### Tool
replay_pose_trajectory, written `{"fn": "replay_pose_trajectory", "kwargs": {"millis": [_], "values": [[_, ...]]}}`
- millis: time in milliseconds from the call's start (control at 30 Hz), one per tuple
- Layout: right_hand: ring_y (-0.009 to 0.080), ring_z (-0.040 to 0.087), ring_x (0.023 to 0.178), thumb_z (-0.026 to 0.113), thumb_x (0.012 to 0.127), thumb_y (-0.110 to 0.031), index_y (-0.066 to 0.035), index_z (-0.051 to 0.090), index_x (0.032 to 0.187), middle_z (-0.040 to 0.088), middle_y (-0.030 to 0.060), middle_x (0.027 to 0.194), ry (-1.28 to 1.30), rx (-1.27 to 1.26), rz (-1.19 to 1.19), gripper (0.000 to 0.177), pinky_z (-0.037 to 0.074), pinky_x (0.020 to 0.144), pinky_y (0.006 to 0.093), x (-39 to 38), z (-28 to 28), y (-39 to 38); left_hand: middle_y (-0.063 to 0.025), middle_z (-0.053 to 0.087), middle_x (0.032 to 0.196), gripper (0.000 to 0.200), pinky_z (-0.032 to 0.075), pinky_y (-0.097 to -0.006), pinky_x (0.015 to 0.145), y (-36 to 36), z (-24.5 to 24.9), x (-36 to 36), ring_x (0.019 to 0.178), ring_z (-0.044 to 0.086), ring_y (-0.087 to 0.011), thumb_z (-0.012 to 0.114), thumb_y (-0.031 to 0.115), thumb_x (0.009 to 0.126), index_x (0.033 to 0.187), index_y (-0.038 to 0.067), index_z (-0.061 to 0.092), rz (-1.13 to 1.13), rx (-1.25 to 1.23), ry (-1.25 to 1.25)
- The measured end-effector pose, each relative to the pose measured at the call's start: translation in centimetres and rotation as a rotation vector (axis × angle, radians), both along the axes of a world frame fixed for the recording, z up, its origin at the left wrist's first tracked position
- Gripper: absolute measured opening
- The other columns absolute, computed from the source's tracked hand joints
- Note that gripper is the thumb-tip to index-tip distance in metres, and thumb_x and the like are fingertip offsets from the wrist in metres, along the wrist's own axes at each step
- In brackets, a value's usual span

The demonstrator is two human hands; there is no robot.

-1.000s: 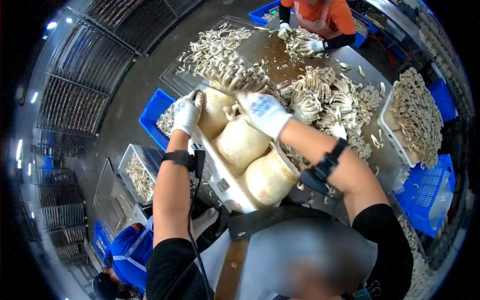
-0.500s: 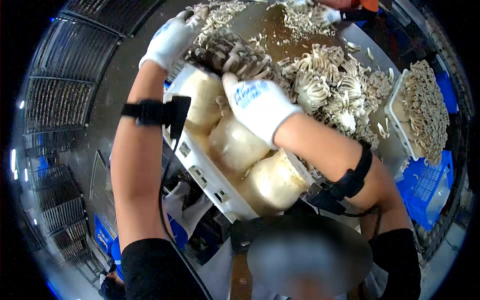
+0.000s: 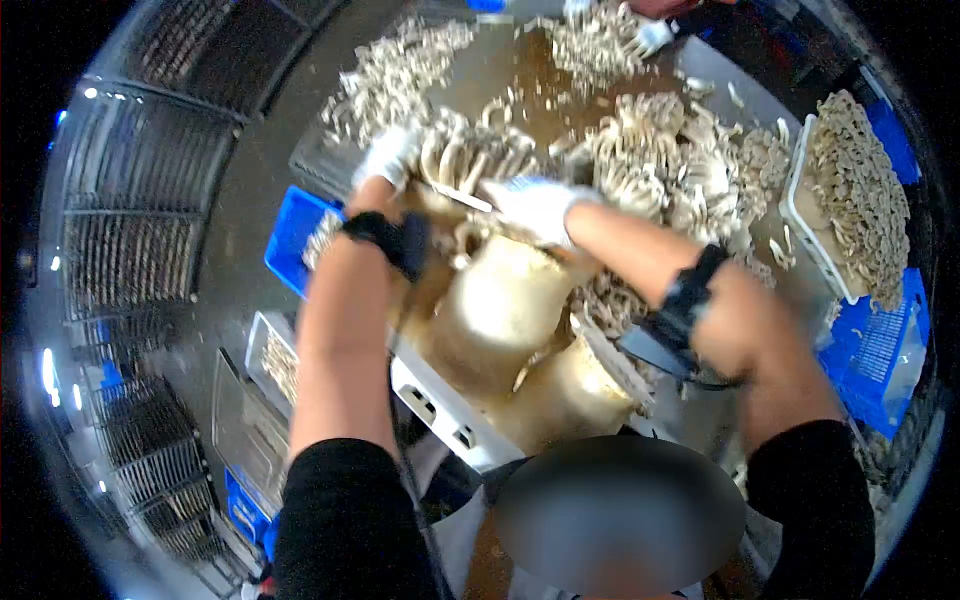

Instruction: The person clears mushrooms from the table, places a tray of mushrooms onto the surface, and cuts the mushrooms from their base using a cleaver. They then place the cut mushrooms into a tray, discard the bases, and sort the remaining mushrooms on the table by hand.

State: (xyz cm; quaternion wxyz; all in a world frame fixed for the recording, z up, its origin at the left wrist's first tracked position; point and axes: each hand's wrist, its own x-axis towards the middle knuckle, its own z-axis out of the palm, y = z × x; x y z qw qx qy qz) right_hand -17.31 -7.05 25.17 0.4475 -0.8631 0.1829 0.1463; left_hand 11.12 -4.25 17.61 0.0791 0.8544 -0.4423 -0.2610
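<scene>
My left hand [image 3: 388, 160], in a white knitted glove and blurred, closes on the left end of a mushroom cluster [image 3: 470, 155] whose stems face me. Below these stems runs a thin pale blade, apparently a knife [image 3: 460, 195], pointing left out of my gloved right hand [image 3: 540, 207]. The right fingers look wrapped round its handle, which is hidden. Under my hands, a white crate [image 3: 440, 410] holds rounded, cream-coloured growing blocks; one block [image 3: 505, 300] sits in the middle and another block [image 3: 580, 390] lies nearer me. Small mushrooms cling beside the middle block.
Cut mushroom clusters [image 3: 670, 160] are heaped right of my hands on a metal table [image 3: 500, 75]. Loose mushrooms [image 3: 410, 65] lie at the back left. A co-worker's gloved hand [image 3: 655, 38] is at the far side. A filled white tray [image 3: 800, 215] stands right, blue baskets [image 3: 300, 235] left.
My left hand has come down and nearer to me, and the cluster has turned so its stems show. My right hand has shifted right, and the blade has come into view.
</scene>
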Motion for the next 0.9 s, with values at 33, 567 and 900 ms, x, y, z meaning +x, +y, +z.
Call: {"fn": "replay_pose_trajectory", "kwargs": {"millis": [33, 567, 900], "values": [[0.0226, 0.046, 0.068, 0.034, 0.094, -0.035, -0.005, 0.047, 0.121, 0.057, 0.0192, 0.096, 0.02, 0.219, -0.231, 0.042, 0.044, 0.081, 0.036, -0.5, -1.6, 0.3, -0.021, 0.049, 0.126, 0.057, 0.037, -0.0355, 0.098, 0.1, -1.0, -0.6, 0.117, 0.048, -0.0317, 0.037, 0.044, 0.091, 0.127, 0.001, 0.045, -0.053, -0.043, -0.06], [0.0334, 0.06, 0.085, 0.045, 0.088, -0.022, -0.001, 0.042, 0.116, 0.055, 0.0198, 0.106, -0.153, -0.687, -0.247, 0.035, 0.05, 0.073, 0.0406, -14.9, -2.9, 0.5, -0.0122, 0.051, 0.123, 0.067, 0.043, -0.0362, 0.094, 3.1, 15.3, -14.3, 0.109, 0.051, -0.0231, 0.04, 0.054, 0.09, 0.134, 0.004, 0.034, -0.034, -0.524, 1.041], [0.0329, 0.06, 0.095, 0.053, 0.081, -0.011, 0.003, 0.039, 0.117, 0.058, 0.0215, 0.106, -0.135, -0.512, -0.105, 0.042, 0.05, 0.078, 0.0397, -7.5, -5.2, 3.2, -0.0216, 0.042, 0.134, 0.086, 0.028, -0.0323, 0.105, 13.3, 7.5, -11.2, 0.127, 0.038, -0.0314, 0.06, 0.053, 0.078, 0.137, -0.001, 0.028, -0.062, -0.07, -0.03]]}}
